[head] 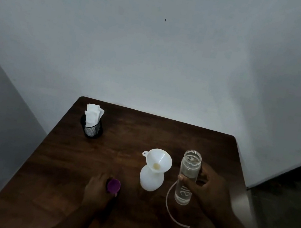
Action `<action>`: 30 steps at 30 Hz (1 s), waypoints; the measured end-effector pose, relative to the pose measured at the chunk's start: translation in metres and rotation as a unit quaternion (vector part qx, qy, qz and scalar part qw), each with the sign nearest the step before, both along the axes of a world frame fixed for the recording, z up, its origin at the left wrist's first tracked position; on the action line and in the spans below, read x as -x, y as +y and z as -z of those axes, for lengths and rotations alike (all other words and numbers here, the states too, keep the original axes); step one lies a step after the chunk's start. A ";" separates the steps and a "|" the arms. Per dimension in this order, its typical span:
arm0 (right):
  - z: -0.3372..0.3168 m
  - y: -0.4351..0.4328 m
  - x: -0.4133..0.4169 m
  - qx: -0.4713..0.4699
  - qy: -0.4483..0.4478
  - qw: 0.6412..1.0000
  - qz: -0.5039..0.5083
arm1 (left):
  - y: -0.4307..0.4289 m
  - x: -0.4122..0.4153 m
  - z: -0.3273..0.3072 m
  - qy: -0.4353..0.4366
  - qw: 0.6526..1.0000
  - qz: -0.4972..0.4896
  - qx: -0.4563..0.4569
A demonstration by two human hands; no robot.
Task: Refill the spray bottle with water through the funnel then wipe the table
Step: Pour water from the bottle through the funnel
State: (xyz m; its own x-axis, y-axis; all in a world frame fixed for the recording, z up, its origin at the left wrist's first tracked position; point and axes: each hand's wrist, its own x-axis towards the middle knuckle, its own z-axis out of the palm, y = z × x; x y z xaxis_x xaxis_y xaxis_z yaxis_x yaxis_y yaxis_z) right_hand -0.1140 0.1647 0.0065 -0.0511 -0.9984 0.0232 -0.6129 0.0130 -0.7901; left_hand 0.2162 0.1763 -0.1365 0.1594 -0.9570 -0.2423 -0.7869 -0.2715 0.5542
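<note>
A white spray bottle (151, 180) stands on the dark wooden table (135, 131) with a white funnel (159, 161) seated in its neck. Just to its right a clear uncapped water bottle (188, 176) stands upright, and my right hand (207, 188) grips it around the middle. My left hand (98, 192) holds a purple cap (113, 185) low on the table, left of the spray bottle. A thin curved tube (168, 202) lies on the table in front of the water bottle.
A black mesh cup (93, 127) stuffed with white tissues (93, 114) stands at the table's far left corner. A pale wall runs close behind the table. Dark floor shows past the table's right edge.
</note>
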 end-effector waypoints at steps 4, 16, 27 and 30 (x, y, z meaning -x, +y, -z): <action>0.002 0.004 -0.003 0.005 -0.004 1.000 0.000 | -0.001 0.002 0.004 -0.042 0.999 0.028 -0.006; 0.006 -0.006 0.004 -0.009 0.009 0.999 -0.034 | -0.033 0.059 -0.087 0.285 0.945 -0.088 0.131; 0.000 -0.010 0.012 0.024 0.096 0.991 -0.085 | -0.055 0.089 -0.106 0.457 0.862 -0.219 0.016; -0.004 -0.013 0.012 0.030 0.118 0.989 -0.088 | -0.053 0.089 -0.105 0.450 0.866 -0.218 0.018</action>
